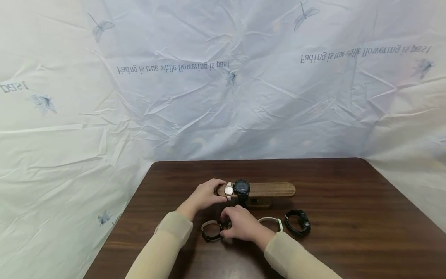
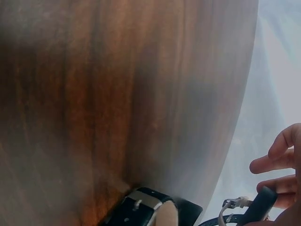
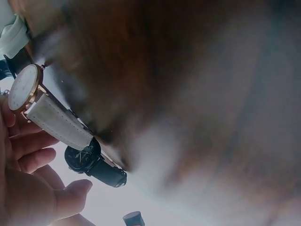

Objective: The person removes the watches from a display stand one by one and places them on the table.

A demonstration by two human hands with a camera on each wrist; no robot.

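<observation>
Currently, the left hand (image 1: 204,195) cups the left end of the wooden watch stand (image 1: 268,189), its fingers curled round the bar just beside the white-strapped watch (image 1: 229,190). The right hand (image 1: 241,226) rests on the table (image 1: 334,182) in front of the stand, fingers bent down over a black watch (image 1: 211,231); whether they actually pinch it is not visible from the head view, so its grip cannot be told.

Procedure, as a judgement: keep the left hand bracing the bar so the stand does not tip or slide, and move any strap along the bar squarely, since the narrow base (image 1: 259,202) offers little support.

Materials and shapes:
- The stand is a flat, round-ended bar of medium-brown grained wood on a darker block.
- On the bar, right of the white-strapped watch and touching it, sits a chunky black sports watch (image 1: 241,187) with a round matt case.
- The white-strapped watch has a pale dial in a gold-toned rim.
- In front of the stand, right of the right hand, lie a slim white-banded watch (image 1: 273,221) and a bulky black watch (image 1: 297,222), both looped shut.
- The table is dark, glossy, streaked wood.
</observation>
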